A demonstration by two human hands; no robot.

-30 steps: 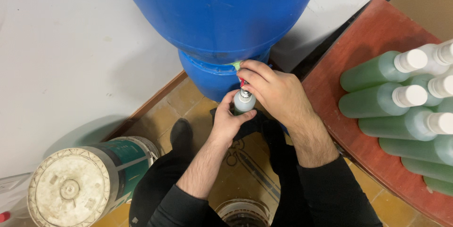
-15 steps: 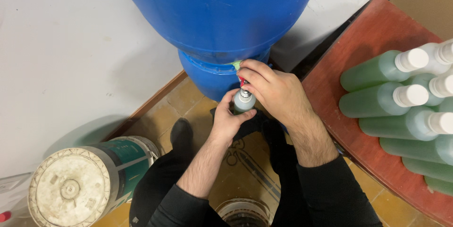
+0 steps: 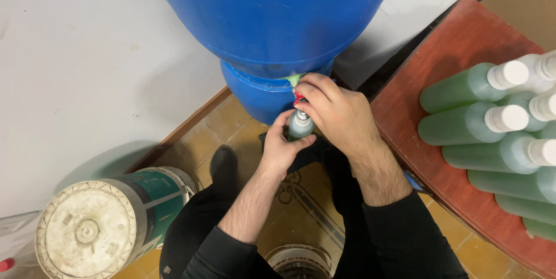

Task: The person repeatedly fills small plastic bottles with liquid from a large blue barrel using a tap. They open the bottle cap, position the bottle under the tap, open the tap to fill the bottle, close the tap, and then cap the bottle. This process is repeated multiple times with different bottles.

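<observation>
A large blue barrel stands against the white wall, with a small tap with a red handle at its base. My right hand grips that tap. My left hand holds a clear plastic bottle upright right under the tap; greenish liquid shows inside it. The bottle's lower part is hidden by my fingers.
A reddish-brown table at the right carries several capped bottles of green liquid lying stacked. A lidded paint bucket stands at the lower left. Another round container sits between my legs on the tiled floor.
The bottle looks greener, with more liquid in it than a second ago. Both hands stay in place.
</observation>
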